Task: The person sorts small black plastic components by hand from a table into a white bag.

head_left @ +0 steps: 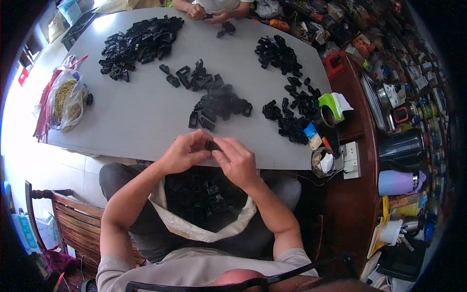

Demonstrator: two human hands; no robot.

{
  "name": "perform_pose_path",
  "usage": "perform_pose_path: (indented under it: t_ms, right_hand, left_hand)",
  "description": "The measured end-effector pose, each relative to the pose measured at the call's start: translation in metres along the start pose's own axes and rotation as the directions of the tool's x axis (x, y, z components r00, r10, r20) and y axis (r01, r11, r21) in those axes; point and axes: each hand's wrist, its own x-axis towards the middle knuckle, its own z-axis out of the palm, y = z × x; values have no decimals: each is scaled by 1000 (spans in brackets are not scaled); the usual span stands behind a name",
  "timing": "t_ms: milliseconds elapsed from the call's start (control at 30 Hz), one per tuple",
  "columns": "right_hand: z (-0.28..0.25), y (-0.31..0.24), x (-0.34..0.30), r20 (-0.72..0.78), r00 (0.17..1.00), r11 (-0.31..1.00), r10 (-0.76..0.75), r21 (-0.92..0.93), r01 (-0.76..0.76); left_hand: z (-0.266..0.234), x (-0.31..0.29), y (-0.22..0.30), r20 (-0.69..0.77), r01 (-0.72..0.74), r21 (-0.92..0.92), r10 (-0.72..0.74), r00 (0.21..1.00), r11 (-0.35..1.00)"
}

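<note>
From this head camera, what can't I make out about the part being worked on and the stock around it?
- Small black part, head view: mostly covered by the fingers of the left hand and right hand; shape unclear.
- Open bag on the lap: contents dark, partly behind both forearms.
- Person opposite: cut off by the top edge.
- Black pieces on the grey table: too small for detail.

Small home workshop for piecework. Evidence: grey table (141, 121) covered with heaps of black plastic parts (141, 41); sack of same parts (204, 199) in lap; second person (209, 9) working opposite; cluttered shelves (389, 44); kettle (401, 146); wooden chair (73, 219).
</note>
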Motion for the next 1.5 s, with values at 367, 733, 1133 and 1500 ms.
perform_pose_path:
  t_ms: [367, 733, 1133, 1500]
  right_hand:
    - [0, 3, -4, 85, 972, 935, 217, 266, -233]
    - [-18, 2, -1, 340, 886, 863, 316, 284, -418]
    - [-10, 0, -11, 283, 885, 843, 369, 298, -447]
    - [-12, 5, -16, 249, 946, 905, 208, 317, -283]
  left_hand:
    - [0, -1, 0, 27, -9, -110, 12, 1000, 994]
    - [3, -4, 13, 135, 138, -128, -121, 983, 982]
    - [1, -4, 12, 179, 201, -313, -150, 972, 928]
    - [2, -8, 19, 107, 214, 54, -218, 970, 975]
